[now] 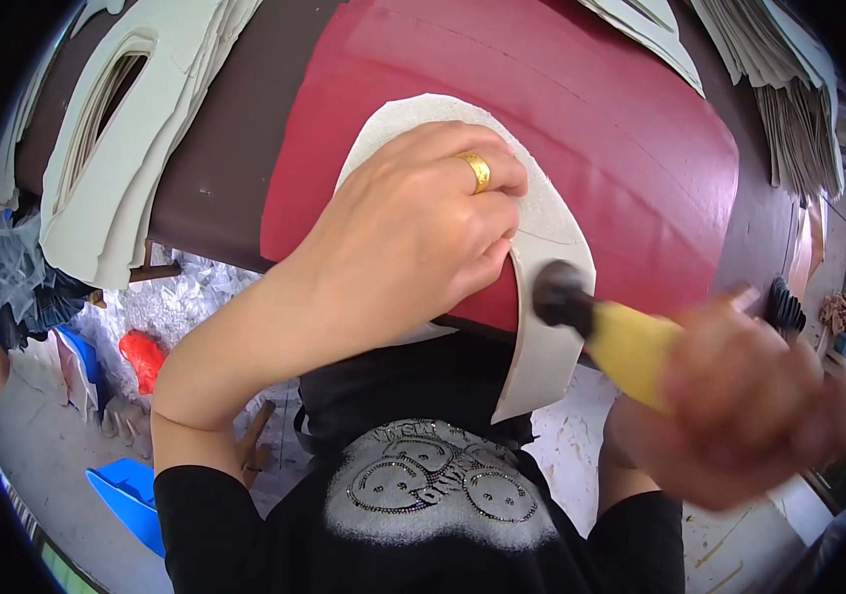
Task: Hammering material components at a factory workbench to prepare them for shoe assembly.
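A white U-shaped piece of sheet material (547, 361) lies curved over the near edge of a red mat (641, 178), one leg of it hanging past the edge toward me. My left hand (423, 213), with a gold ring, presses down on the piece, its fingers curled and pinching the inner edge. The fingertips are partly hidden. In my right hand (759, 406), at the right, is a hammer (631, 351) with a yellow handle and a dark round head. The head is just over the right leg of the piece; hand and hammer are blurred by motion.
Stacked white cut pieces (111, 188) lie at the left of the dark brown table (235, 129). Another stack (641, 35) is at the far right, near hanging grey sheets (789, 119). Below left are a red bag (144, 358) and a blue plastic container (131, 495).
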